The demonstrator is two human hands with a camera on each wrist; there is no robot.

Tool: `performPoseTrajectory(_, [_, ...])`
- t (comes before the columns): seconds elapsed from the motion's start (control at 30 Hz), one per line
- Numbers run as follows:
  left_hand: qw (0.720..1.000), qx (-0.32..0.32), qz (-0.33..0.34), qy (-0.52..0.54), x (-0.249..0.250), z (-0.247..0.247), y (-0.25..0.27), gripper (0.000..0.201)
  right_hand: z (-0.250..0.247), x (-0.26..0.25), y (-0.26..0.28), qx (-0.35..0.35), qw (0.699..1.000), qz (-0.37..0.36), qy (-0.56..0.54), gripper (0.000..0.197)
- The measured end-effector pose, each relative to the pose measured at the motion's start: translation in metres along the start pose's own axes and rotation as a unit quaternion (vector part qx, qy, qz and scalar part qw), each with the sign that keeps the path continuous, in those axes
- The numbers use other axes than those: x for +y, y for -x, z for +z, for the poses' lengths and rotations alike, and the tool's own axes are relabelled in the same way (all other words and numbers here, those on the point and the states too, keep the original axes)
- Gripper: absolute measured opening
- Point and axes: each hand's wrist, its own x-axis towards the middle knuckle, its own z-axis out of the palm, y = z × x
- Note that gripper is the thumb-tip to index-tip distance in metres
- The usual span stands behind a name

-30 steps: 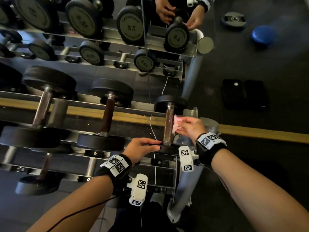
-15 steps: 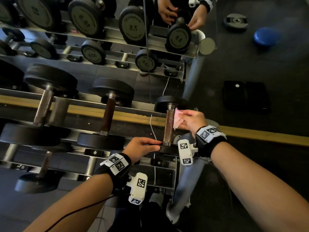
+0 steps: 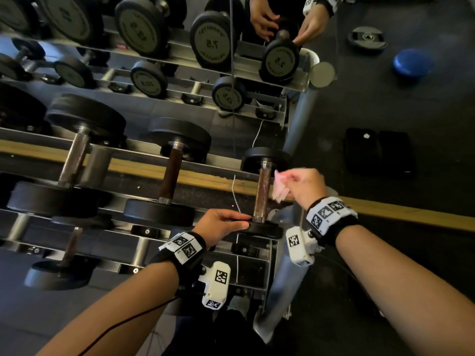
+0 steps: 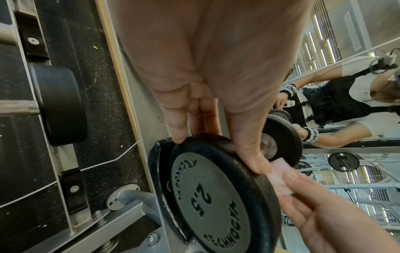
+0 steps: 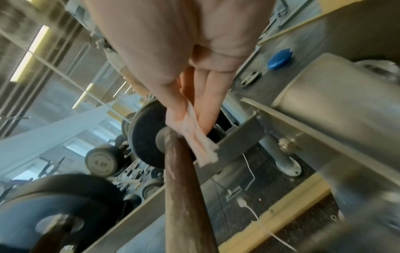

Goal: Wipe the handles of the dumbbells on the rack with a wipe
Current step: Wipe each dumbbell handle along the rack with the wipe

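Observation:
A small dumbbell marked 2.5 lies at the right end of the rack (image 3: 144, 152), its brown handle (image 3: 262, 194) pointing away from me. My left hand (image 3: 239, 222) grips the rim of its near plate (image 3: 267, 229), thumb and fingers curled round the plate (image 4: 216, 196) in the left wrist view. My right hand (image 3: 288, 181) pinches a folded pink wipe (image 3: 279, 190) just right of the handle's far half. The right wrist view shows the wipe (image 5: 199, 142) hanging beside the handle (image 5: 184, 188) near the far plate (image 5: 145, 142); whether they touch is unclear.
Two bigger dumbbells (image 3: 169, 176) (image 3: 74, 160) lie to the left on the same shelf, and another on the shelf below (image 3: 64, 268). A mirror behind reflects the rack and my hands. A blue disc (image 3: 412, 64), a weight plate (image 3: 367, 38) and black pads (image 3: 377, 152) lie on the floor to the right.
My right hand has slid the wipe up the handle toward the far plate, then drawn it slightly off to the right. The left hand has kept its hold on the near plate.

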Motion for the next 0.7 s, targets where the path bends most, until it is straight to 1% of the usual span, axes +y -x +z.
performPoseTrajectory(0.03, [1.000,0.001,0.000,-0.001,-0.001,0.000,0.000,0.020,0.001,-0.003,-0.007,0.041,0.999,-0.021,0.004,0.010])
performPoseTrajectory(0.07, [1.000,0.003,0.001,-0.001,-0.001,0.000,0.000,0.020,0.004,-0.005,-0.011,0.061,0.997,-0.036,0.009,0.011])
performPoseTrajectory(0.1, [1.000,0.005,0.001,-0.001,-0.002,0.000,0.000,0.020,0.008,-0.006,-0.013,0.066,0.997,-0.043,0.016,0.011])
performPoseTrajectory(0.13, [1.000,0.006,0.001,-0.002,-0.002,0.000,0.000,0.020,0.012,-0.006,-0.013,0.062,0.997,-0.047,0.019,0.012])
performPoseTrajectory(0.2, [1.000,0.006,0.002,-0.005,-0.003,0.000,-0.001,0.021,0.021,-0.004,-0.011,0.045,0.998,-0.045,-0.008,0.012])
performPoseTrajectory(0.3, [1.000,0.003,0.001,0.002,-0.005,-0.002,-0.001,0.020,0.025,0.001,-0.007,0.019,0.997,-0.050,-0.058,0.006])
performPoseTrajectory(0.33, [1.000,0.003,0.002,0.003,-0.005,-0.002,-0.001,0.020,0.025,0.004,-0.005,0.010,0.996,-0.063,-0.055,0.010])
performPoseTrajectory(0.37, [1.000,0.003,0.004,0.002,-0.005,-0.002,-0.001,0.020,0.024,0.007,-0.002,-0.004,0.996,-0.078,-0.045,0.013])
performPoseTrajectory(0.43, [1.000,0.004,0.005,0.004,-0.007,-0.002,-0.002,0.020,0.024,0.011,0.008,-0.060,0.993,-0.091,-0.051,0.011])
performPoseTrajectory(0.53, [1.000,0.006,0.008,0.003,-0.009,-0.001,-0.004,0.021,0.022,0.015,0.018,-0.169,0.981,-0.081,-0.057,0.015])
performPoseTrajectory(0.57, [1.000,0.005,0.009,0.004,-0.009,-0.001,-0.004,0.021,0.019,0.015,0.017,-0.195,0.977,-0.080,-0.044,0.014])
performPoseTrajectory(0.6, [1.000,0.003,0.009,0.007,-0.010,-0.001,-0.005,0.021,0.016,0.013,0.015,-0.207,0.975,-0.080,-0.032,0.011])
performPoseTrajectory(0.63, [1.000,0.002,0.010,0.011,-0.010,-0.001,-0.005,0.021,0.014,0.011,0.011,-0.199,0.976,-0.080,-0.028,0.008])
performPoseTrajectory(0.67, [1.000,0.001,0.011,0.013,-0.011,-0.002,-0.005,0.020,0.012,0.008,0.006,-0.167,0.982,-0.083,-0.027,0.008])
performPoseTrajectory(0.7, [1.000,0.000,0.011,0.013,-0.011,-0.002,-0.005,0.020,0.011,0.006,0.002,-0.115,0.989,-0.093,-0.019,0.007])
